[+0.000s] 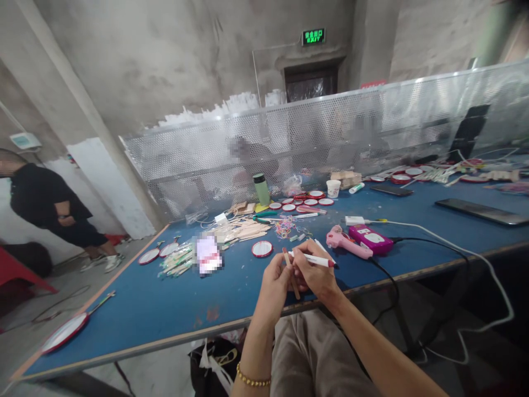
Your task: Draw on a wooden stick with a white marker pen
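Between the fingers of my left hand (278, 278) is a thin wooden stick (295, 285), its upper tip coloured red. My right hand (317, 275) grips a white marker (316, 259) with a dark red end, close against the stick. Both hands are closed and meet above the table's front edge. Just beyond them lies a round red-rimmed disc (262, 249). To the right of my right hand rest a pink glue gun (347, 242) and a purple box (370, 238) with a cord.
Wooden sticks (250, 229), coloured bands (285, 226) and a lit phone (208, 255) lie on the blue table (165, 314). A green bottle (261, 190) and paper cup (333, 188) stand behind. A perforated metal screen (198, 165) borders the back. A person (49, 204) stands at left.
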Available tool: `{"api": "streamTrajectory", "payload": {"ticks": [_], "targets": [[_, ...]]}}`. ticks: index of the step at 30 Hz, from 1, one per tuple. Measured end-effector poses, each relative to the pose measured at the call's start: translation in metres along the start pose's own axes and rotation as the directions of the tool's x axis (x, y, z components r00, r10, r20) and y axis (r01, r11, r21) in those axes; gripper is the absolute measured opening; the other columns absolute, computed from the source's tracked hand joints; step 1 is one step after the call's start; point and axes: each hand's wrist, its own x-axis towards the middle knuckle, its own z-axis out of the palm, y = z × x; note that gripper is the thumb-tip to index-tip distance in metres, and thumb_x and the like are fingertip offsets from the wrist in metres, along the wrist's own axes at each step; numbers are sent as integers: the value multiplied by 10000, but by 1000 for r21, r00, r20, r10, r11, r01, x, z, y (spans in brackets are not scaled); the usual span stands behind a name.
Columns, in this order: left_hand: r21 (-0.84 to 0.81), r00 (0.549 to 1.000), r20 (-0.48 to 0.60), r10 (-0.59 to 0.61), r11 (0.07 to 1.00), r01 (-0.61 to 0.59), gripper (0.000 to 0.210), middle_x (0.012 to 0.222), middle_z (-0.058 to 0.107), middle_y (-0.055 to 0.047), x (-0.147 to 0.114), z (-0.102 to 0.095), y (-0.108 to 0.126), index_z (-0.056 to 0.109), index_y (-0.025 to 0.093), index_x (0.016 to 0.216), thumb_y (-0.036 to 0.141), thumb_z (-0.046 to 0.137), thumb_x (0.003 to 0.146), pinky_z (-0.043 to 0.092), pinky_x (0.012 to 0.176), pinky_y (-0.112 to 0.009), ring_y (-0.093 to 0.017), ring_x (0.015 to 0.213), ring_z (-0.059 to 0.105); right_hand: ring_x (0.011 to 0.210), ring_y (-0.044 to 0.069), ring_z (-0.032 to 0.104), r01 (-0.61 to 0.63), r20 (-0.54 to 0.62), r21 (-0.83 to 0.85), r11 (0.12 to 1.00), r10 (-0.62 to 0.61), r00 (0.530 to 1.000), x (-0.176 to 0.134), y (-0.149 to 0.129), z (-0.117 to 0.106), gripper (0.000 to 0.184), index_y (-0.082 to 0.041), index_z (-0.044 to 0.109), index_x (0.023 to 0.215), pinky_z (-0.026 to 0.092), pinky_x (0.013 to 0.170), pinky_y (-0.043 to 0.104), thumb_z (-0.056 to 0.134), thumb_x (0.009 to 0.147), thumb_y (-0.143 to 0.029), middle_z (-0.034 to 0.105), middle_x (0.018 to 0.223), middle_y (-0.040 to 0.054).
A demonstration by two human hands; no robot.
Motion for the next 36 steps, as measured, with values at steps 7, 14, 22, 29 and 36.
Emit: {"api": "streamTrajectory", "payload": {"ticks": [7,14,22,29,36], "targets": [[21,1000,0,4,1000,-4,388,679,585,29,-1,0,-1,547,181,943,490,673,745,506,527,-246,-119,533,592,426,129,525,2,20,-23,1000,-1,1000,0,0,-1,208,-220,538,686,415,414,239,541,841,-358,537,506,-38],[31,1000,-3,11,999,-11,398,680,589,26,0,-1,-2,545,178,934,498,675,737,504,512,-243,-123,532,598,431,129,527,6,26,-31,999,-6,1000,1,0,0,210,-214,560,685,415,415,236,560,828,-367,542,505,-36],[5,1000,10,0,1000,0,377,704,584,28,-1,0,0,548,179,954,466,677,745,502,524,-235,-118,551,601,404,124,515,-10,9,18,1000,10,1000,-1,1,0,206,-223,523,693,423,412,242,533,844,-362,543,510,-41],[6,1000,15,6,1000,-6,380,690,576,31,0,-1,-2,551,177,969,466,671,755,508,531,-243,-124,555,605,415,127,509,1,3,-12,1000,-1,1000,0,-3,0,211,-219,533,670,402,405,236,564,821,-363,523,483,-41],[5,1000,2,-8,1000,8,397,683,571,34,0,0,0,546,168,960,466,685,737,503,512,-237,-123,543,604,412,118,504,4,2,-2,1000,-4,1000,0,0,1,209,-213,532,663,391,386,226,566,814,-353,538,505,-37]]}}
